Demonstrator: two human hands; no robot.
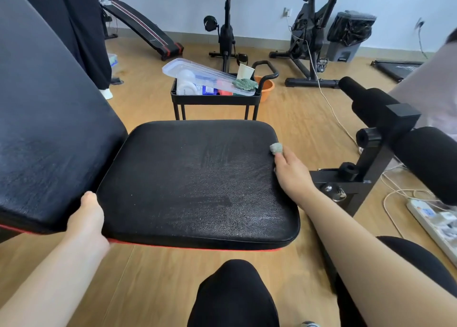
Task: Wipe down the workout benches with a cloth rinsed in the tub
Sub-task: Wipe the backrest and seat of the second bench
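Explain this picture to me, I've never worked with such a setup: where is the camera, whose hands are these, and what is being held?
There is no machine here. One camera sits on a person's head, looking forward and down. The right hand presses a small balled-up cloth against the far right edge of the black seat pad, which shows damp-looking streaks. The left hand rests in the gap between the seat and the backrest pad. Beyond stands a black cart with supplies, and an orange tub on the floor behind it.

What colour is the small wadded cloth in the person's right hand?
Pale grey-green cloth, seen in the head view.
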